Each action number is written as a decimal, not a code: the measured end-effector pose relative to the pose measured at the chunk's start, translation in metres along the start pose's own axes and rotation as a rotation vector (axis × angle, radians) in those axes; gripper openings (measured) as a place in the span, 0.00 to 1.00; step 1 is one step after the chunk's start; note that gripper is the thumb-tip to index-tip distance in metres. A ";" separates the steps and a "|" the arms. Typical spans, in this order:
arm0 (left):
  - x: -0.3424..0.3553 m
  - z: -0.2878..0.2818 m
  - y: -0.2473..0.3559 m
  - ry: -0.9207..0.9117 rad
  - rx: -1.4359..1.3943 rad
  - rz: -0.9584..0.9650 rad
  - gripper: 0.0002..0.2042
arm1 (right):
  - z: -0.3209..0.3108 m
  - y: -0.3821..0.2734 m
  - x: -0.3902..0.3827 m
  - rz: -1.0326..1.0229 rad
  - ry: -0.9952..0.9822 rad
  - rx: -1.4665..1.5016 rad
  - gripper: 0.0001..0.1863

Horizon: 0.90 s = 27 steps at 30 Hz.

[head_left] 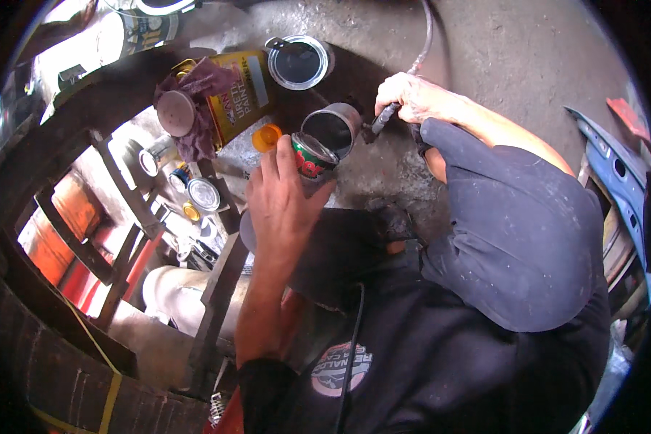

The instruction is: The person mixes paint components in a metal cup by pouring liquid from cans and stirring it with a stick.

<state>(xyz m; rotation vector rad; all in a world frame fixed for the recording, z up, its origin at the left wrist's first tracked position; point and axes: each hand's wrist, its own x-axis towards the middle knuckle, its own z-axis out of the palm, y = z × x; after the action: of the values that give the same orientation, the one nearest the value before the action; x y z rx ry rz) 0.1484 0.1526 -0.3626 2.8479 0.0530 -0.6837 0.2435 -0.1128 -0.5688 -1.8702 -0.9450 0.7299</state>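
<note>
In the head view, a green-and-red can [312, 160] is clasped in the curled fingers of the left hand [282, 195], just beside the mouth of a grey cup [354, 130]; whether they touch cannot be told. A dark handle [385, 117] near a hose [428, 32] is gripped by the right hand [411, 98]. Any contents could be spilled by tipping past the rim, or the cup jolted by a tugged hose.

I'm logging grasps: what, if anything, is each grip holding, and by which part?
The left grip holds a green-and-red can around its side. The right grip holds a dark tool near the hose; the exact spot is hidden.
</note>
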 end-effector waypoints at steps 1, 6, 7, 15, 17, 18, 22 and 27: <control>0.000 0.001 0.000 -0.018 -0.040 -0.040 0.47 | 0.000 0.000 -0.004 -0.013 -0.021 -0.001 0.19; 0.000 0.003 -0.002 -0.060 -0.078 -0.049 0.47 | 0.007 0.002 -0.005 -0.043 -0.038 -0.005 0.19; 0.000 0.003 -0.003 -0.043 -0.069 -0.014 0.48 | 0.007 0.003 -0.004 -0.044 -0.038 -0.006 0.19; -0.004 0.004 -0.010 -0.032 -0.033 0.054 0.49 | 0.010 0.010 -0.003 -0.057 -0.046 -0.010 0.20; -0.005 0.003 -0.011 -0.027 -0.048 0.048 0.49 | 0.010 0.011 0.001 -0.058 -0.047 -0.018 0.20; -0.006 0.003 -0.011 -0.024 -0.069 0.043 0.48 | 0.008 0.012 0.003 -0.048 -0.046 -0.022 0.20; -0.007 0.003 -0.008 -0.002 -0.081 0.046 0.47 | 0.009 0.011 0.001 -0.078 -0.055 -0.020 0.21; -0.009 0.001 -0.005 0.040 -0.029 0.088 0.46 | 0.014 0.013 -0.003 -0.100 -0.060 -0.003 0.21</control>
<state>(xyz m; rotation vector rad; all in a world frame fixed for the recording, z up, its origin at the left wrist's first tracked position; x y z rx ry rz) 0.1400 0.1574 -0.3601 2.8175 -0.0557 -0.6031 0.2353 -0.1132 -0.5863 -1.7982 -1.0703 0.7283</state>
